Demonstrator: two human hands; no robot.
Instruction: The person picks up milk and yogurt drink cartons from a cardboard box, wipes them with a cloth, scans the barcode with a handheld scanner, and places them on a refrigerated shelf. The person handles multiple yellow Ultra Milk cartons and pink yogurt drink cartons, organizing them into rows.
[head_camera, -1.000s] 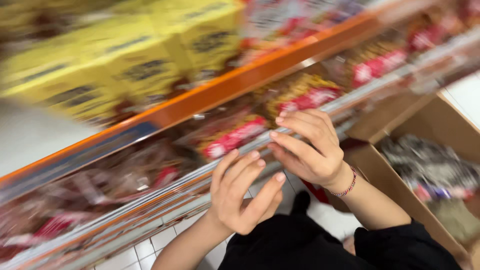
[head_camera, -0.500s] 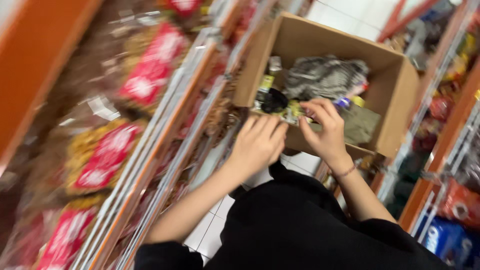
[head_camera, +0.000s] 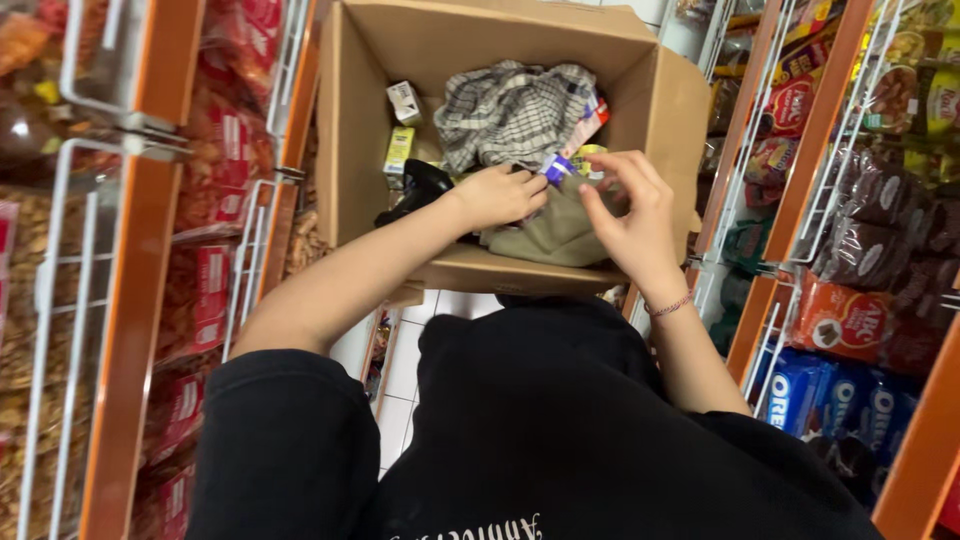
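Both hands now deeper over cardboard box (head_camera: 370, 150) than before, left hand (head_camera: 497, 195) pinching small purple packet (head_camera: 556, 168) above olive cloth (head_camera: 555, 235), right hand (head_camera: 632, 215) fingers loosely spread, empty, beside packet, checked cloth (head_camera: 510, 110) behind.

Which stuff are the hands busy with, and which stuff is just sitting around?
In use:
- left hand gripping a small purple packet
- right hand, fingers spread beside it
- cardboard box

Lying about:
- checked cloth
- olive cloth
- black tool
- shelf snack bags
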